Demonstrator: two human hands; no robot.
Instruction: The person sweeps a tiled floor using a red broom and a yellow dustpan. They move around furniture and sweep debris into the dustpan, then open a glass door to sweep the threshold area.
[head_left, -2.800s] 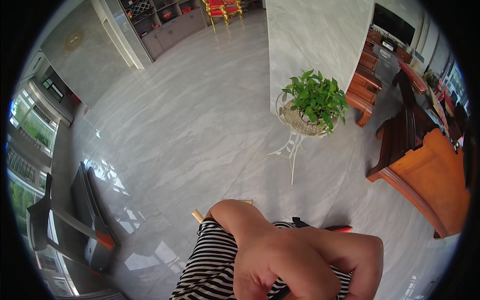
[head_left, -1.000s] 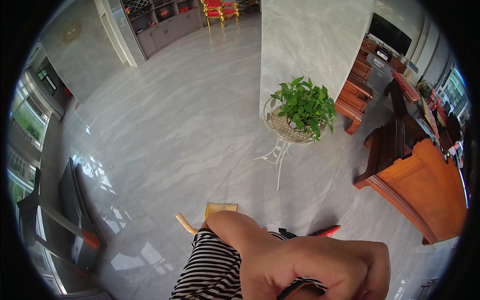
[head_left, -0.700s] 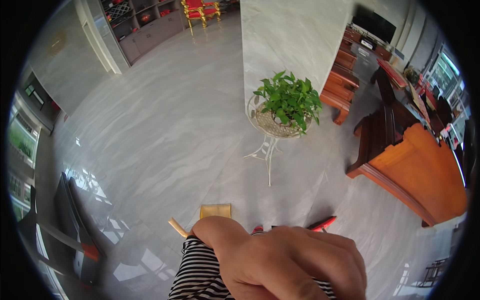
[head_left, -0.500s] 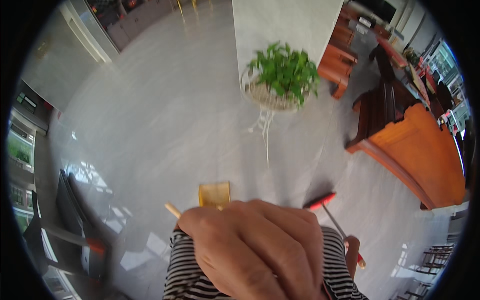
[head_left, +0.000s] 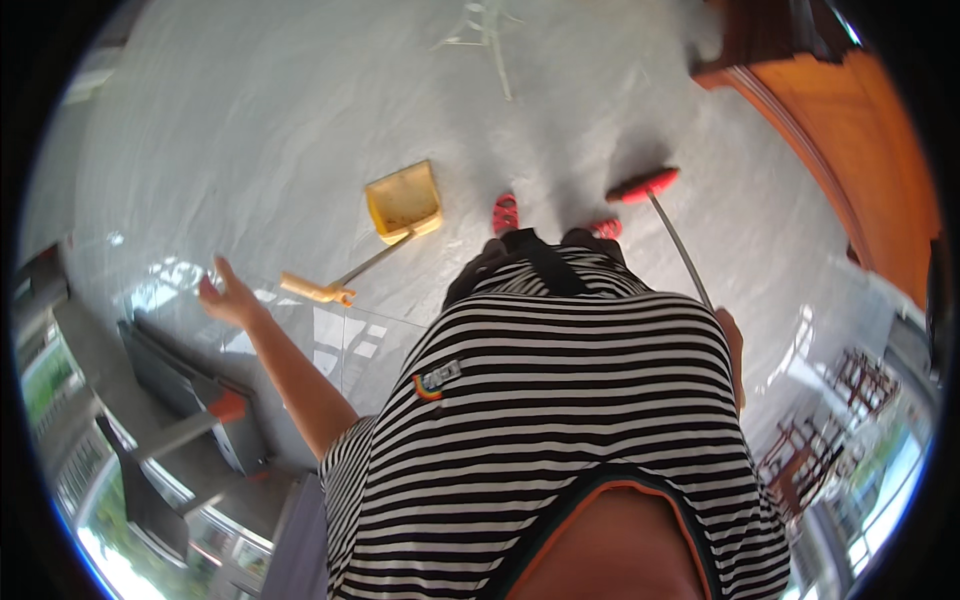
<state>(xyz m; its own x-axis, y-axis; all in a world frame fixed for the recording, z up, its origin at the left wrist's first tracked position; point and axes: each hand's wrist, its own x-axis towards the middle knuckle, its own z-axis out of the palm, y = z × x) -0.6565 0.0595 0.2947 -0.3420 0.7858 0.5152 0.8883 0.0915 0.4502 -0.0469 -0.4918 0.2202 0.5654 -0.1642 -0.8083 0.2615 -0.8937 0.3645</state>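
View dropped floorward | 1 dustpan (head_left: pixel 404 203) — 1 broom (head_left: pixel 645 187) | left hand (head_left: pixel 225 297) released | right hand (head_left: pixel 733 345) — grip unclear

Left hand (head_left: pixel 228 296) out to side, arm extended, fingers spread, empty. Right hand (head_left: pixel 733 350) low at hip, mostly hidden behind striped torso, grip unclear.

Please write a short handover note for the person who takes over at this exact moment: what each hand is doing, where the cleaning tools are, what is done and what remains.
Left hand: open, empty, stretched toward the dustpan handle, not touching it.
Right hand: mostly hidden behind the striped shirt, beside the broom pole; grip cannot be confirmed.
Yellow dustpan lies on the grey marble floor, ahead of the red sandals. Red broom head rests on the floor to the right.
Done: tools are at the spot. Left: take the dustpan handle, sweep.
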